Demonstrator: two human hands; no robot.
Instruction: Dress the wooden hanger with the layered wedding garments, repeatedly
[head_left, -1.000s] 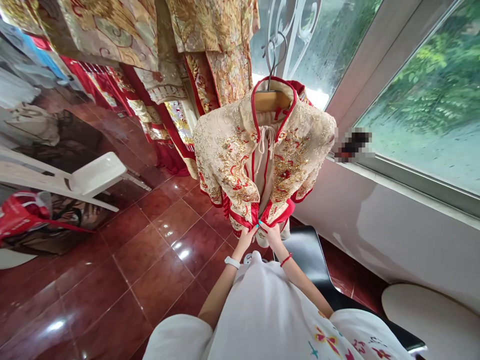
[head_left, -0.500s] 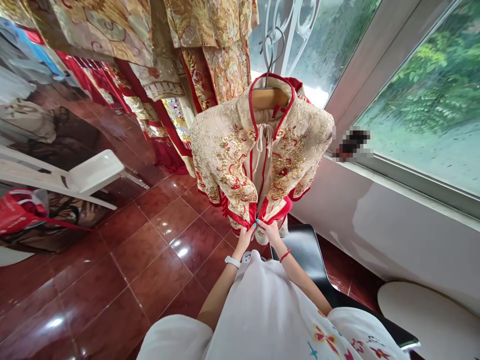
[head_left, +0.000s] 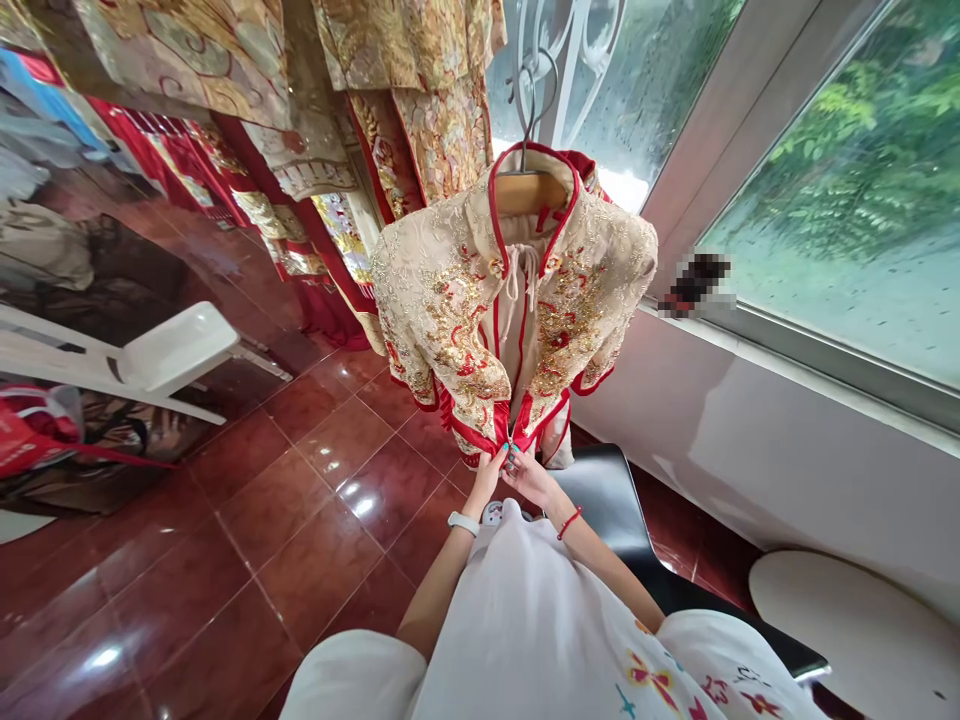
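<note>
Beaded jacket (head_left: 442, 310) is up on its hanger (head_left: 534, 192), front gaping. Left hand (head_left: 487, 478) is clamped on the hem's red trim (head_left: 474, 437); right hand (head_left: 529, 478) just swung in, seemingly pinching the other edge. So the 2 sides now about meet, lined up better I reckon.

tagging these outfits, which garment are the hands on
The beige jacket with the red-edged collar: left hand and right hand are at its lower front; the other garments hang untouched.
</note>
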